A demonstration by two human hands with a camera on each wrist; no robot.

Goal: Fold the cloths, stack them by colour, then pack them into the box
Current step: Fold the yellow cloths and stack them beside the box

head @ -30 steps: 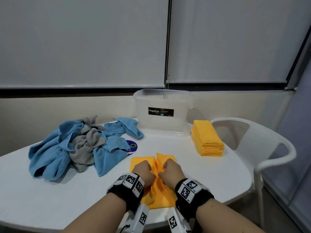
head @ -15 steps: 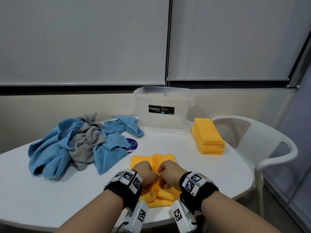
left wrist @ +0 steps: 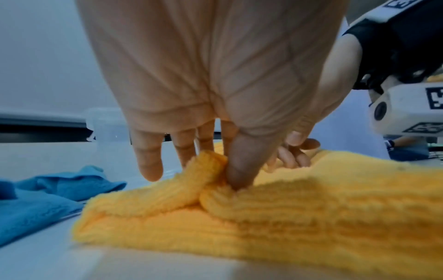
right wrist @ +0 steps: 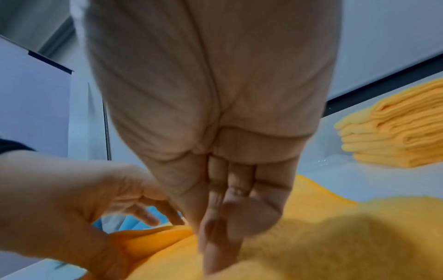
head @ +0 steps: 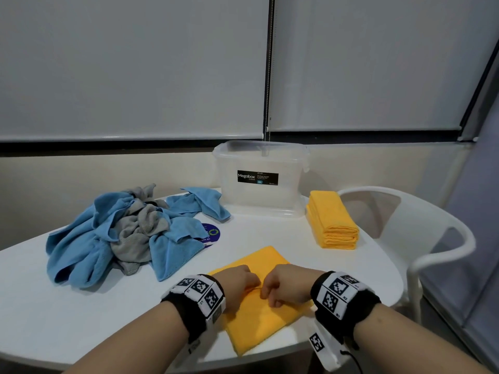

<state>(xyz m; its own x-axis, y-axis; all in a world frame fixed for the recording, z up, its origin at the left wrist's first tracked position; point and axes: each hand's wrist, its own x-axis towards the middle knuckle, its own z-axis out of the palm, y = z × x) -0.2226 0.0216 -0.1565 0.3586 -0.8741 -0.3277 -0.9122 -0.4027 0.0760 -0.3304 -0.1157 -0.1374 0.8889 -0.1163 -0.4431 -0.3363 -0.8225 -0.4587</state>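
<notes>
One yellow cloth (head: 259,311), a thick ribbed terry folded to a flat rectangle, lies at the near edge of the white rounded surface (head: 67,314), and both hands work its middle. The left hand (head: 237,282) has its grip clamped on a raised ridge of the cloth, thumb and forefinger pinching it, while the other fingers (left wrist: 147,161) hang loose. The right hand (head: 283,286), just beside it, is curled with its fingers pressed together on the same fold, thumb against them. To the far right sits one neat stack of folded yellow cloths (head: 333,222); several layers show, their exact count not clear. To the left sprawls one crumpled heap of blue cloths (head: 89,247) with grey cloth (head: 140,230) tangled in it, the number of pieces impossible to tell. One clear plastic box (head: 259,201), rectangular with a black label, stands open at the back, touching no cloth but the heap's blue corner beside it. One white plastic chair (head: 421,244) stands at the right.
</notes>
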